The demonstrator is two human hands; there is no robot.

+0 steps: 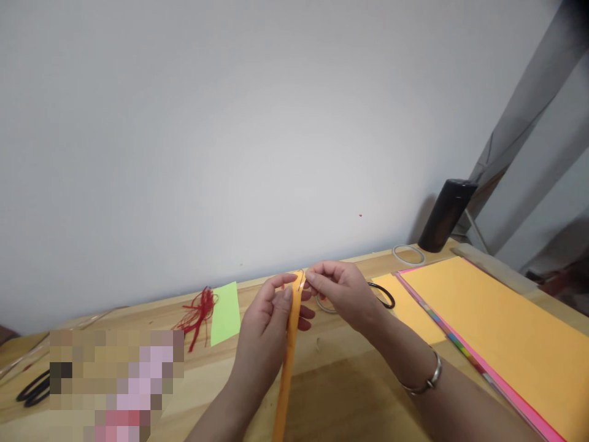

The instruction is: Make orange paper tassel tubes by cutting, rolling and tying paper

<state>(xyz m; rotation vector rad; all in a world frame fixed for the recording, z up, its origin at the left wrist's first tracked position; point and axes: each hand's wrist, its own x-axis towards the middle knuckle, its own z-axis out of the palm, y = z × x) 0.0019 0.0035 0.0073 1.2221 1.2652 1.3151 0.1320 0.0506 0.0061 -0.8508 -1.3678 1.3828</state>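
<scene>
Near the middle of the table my left hand [267, 322] grips a narrow folded strip of orange paper [286, 383] between thumb and fingers. The strip hangs down toward me, its top end between my two hands. My right hand [347, 298] pinches a thin reddish thread [302, 277] at that top end, with thumb and forefinger together. A small loop of the thread shows over the paper; whether it passes through the paper I cannot tell. Left of my hands lie a bundle of red threads [202, 312] and a light green paper piece [225, 314].
At right lies a stack of coloured paper with an orange sheet [501, 325] on top. A dark tumbler [447, 216] stands by the wall, beside a tape roll [394, 250]. A black loop [391, 298] shows behind my right wrist; black handles [32, 390] lie far left, beside a pixelated patch.
</scene>
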